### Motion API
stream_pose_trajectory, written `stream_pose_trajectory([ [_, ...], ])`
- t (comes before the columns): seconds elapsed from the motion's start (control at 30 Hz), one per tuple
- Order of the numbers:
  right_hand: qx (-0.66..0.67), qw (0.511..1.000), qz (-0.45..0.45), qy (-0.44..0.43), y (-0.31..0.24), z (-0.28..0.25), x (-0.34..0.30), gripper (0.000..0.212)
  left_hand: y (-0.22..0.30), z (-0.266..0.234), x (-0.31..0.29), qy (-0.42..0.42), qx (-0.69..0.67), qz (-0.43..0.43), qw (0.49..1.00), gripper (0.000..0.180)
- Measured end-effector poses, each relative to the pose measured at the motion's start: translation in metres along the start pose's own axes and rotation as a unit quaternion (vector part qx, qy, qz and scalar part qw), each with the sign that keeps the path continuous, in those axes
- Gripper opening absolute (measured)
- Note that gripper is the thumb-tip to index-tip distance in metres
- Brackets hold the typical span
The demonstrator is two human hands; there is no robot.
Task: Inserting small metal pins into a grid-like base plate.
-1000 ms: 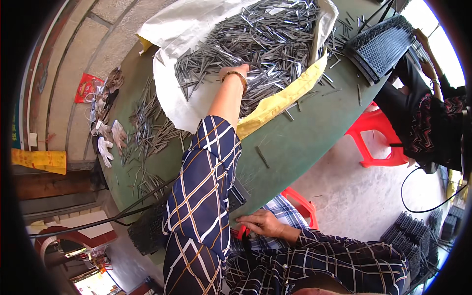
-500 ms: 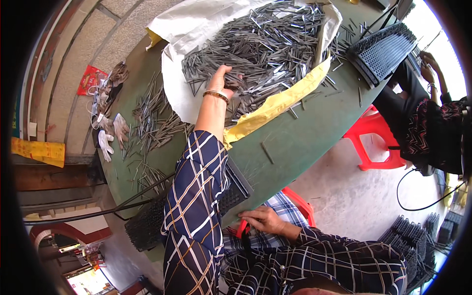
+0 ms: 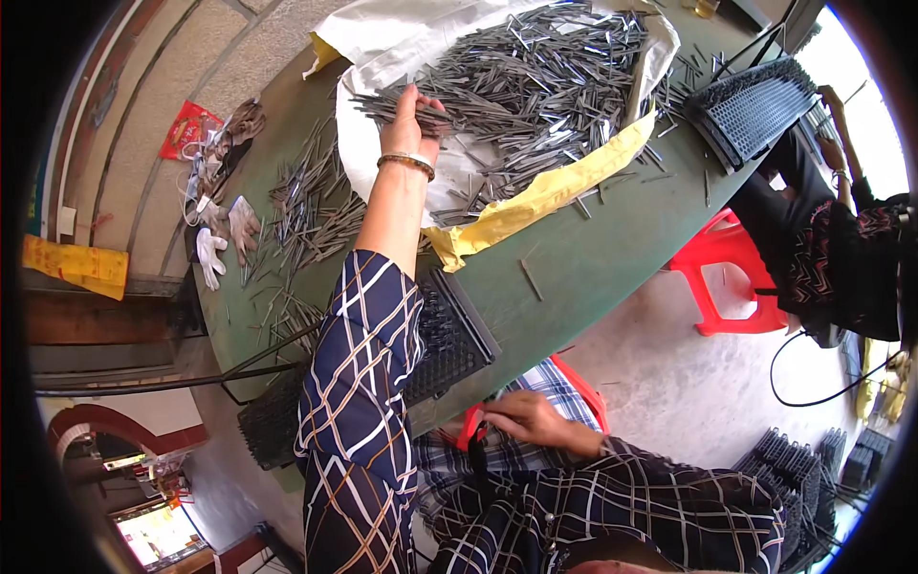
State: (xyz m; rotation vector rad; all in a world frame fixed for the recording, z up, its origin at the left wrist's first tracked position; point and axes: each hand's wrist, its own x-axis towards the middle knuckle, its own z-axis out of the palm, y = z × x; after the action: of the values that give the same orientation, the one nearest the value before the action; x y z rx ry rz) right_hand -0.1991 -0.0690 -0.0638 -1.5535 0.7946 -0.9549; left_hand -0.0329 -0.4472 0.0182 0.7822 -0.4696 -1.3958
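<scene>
I'm looking at a small open-air workshop, prob. a piecework sorting/assembly spot. Big round green surface (image 3: 612, 239) w/ a heap of thin grey metal rods (image 3: 545, 86) on white sacking (image 3: 392, 38), more rods loose at the left side. Black slotted trays (image 3: 755, 105) on the surface, more stacked on the bare concrete floor (image 3: 669, 373). Red plastic stool (image 3: 727, 287), work gloves (image 3: 215, 239), another person seated across the surface at far right

One green table (image 3: 612, 249), far, bears one heap of uncounted grey metal rods (image 3: 545, 86). Two black slotted trays (image 3: 449, 335) (image 3: 755, 105) lie near and right. One red stool (image 3: 727, 287) stands right; two white gloves (image 3: 225, 234) lie left.
</scene>
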Motion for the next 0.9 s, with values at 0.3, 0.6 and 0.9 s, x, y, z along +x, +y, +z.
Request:
stream_pose_trajectory([
  [0.3, 0.481, 0.826, 0.068, 0.285, -0.045, -0.110, 0.224, 0.047, -0.006, 0.067, -0.090, -0.025, -0.007, 0.085, 0.996, 0.020],
  [0.6, 0.695, 0.652, 0.041, 0.301, -0.045, -0.092, 0.288, 0.041, -0.022, 0.057, -0.106, -0.021, 0.028, 0.206, 0.978, 0.023],
  [0.9, 0.669, 0.677, 0.082, 0.295, -0.033, -0.091, 0.286, 0.040, -0.033, 0.036, -0.106, -0.017, 0.089, 0.200, 0.976, 0.039],
])
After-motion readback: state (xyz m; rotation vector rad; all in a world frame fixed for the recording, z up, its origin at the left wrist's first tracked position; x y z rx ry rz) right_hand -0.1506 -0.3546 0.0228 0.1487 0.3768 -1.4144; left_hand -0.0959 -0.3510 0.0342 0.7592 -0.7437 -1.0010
